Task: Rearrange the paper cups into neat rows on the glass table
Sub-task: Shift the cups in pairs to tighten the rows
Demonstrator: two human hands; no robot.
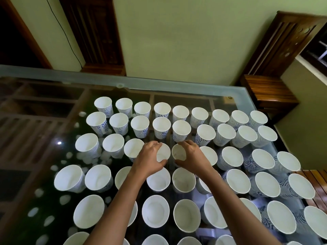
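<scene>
Dozens of white paper cups with blue swirl patterns [161, 125] stand upright in rows on a glass tabletop [159, 83], running from its far edge to its near edge. Around the tabletop's middle, the left hand [150, 160] curls around a third-row cup [164, 152]. The right hand [192, 156] grips the neighbouring cup [178, 153], just beside the first. A dark wooden bench [269, 91] stands past the far right corner.

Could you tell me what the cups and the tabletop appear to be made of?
Each cup looks like thin paper: matte white inside, blue swirl print outside. The tabletop looks like clear, glossy glass: the wooden frame below shows through and it reflects cups.
</scene>
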